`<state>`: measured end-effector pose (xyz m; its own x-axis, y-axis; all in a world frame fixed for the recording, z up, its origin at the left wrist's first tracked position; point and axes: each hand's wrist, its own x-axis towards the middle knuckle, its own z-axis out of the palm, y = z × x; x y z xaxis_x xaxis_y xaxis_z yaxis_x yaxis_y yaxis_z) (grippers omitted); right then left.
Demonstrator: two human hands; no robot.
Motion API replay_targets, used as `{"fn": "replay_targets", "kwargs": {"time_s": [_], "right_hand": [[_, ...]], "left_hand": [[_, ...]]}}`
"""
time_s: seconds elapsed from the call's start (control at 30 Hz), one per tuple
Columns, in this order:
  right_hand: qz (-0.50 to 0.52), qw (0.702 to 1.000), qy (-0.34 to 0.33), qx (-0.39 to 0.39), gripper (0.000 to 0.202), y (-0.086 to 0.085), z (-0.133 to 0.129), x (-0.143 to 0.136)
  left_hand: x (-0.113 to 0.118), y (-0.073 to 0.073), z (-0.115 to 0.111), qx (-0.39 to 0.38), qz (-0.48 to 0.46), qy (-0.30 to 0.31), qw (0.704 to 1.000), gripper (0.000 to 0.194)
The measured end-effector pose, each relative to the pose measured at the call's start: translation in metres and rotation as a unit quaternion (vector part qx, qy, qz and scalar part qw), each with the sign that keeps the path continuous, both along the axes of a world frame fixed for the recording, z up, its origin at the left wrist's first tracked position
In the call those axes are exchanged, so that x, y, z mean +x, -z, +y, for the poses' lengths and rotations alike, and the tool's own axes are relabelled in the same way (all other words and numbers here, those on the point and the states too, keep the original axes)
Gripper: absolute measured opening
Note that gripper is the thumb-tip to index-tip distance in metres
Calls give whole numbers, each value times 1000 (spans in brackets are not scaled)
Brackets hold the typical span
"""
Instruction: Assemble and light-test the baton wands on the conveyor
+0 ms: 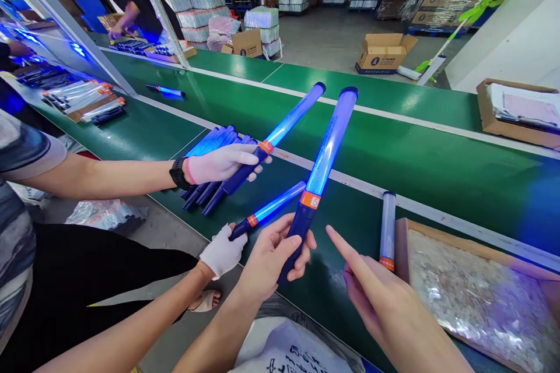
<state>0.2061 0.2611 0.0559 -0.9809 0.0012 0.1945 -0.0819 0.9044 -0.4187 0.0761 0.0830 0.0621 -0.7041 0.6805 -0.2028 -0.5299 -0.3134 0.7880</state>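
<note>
The left hand (273, 253) is clenched around the dark blue handle of a lit blue light stick (324, 169), which slants up and away over the green tabletop (437, 151), its orange band just above the fingers and its dark cap at the far tip. The right hand (376, 297) grasps nothing: its forefinger is stretched out toward the stick's handle, near it but apart, the other fingers curled loosely. Just right of that hand a brown cardboard tray (402, 245) lies on the tabletop, filled with crinkled clear plastic wrapping (476, 297); whether anything lies under the wrapping cannot be made out, and the tray's near end runs out of the picture. An unlit stick (387, 222) lies against the tray's left wall. At the right edge a second shallow cardboard box (494, 119) holds pale flat sheets, partly cut off. On the floor beyond the tabletop stands an open carton (384, 52), its contents hidden by the flaps. To the left a co-worker's two white-gloved hands each grip a glowing stick: the upper glove (219, 163) holds a long stick (286, 128) above a pile of dark-handled sticks (210, 180), the lower glove (223, 253) holds a short stick (271, 207) by its end. Further left more sticks lie on a flat cardboard sheet (87, 106), blurred by blue glare.
</note>
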Motion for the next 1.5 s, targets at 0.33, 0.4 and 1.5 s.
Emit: {"fn": "replay_targets", "kwargs": {"time_s": [0.33,0.4,1.5], "right_hand": [[5,1000,3,5,62,5,3,4],[2,1000,2,12,61,6,3,5],[12,1000,-14,-21,64,3,2,4]], "left_hand": [[1,2,-2,12,8,5,1000,30],[0,1,-2,14,7,7,1000,33],[5,4,0,-7,21,-19,1000,55]]}}
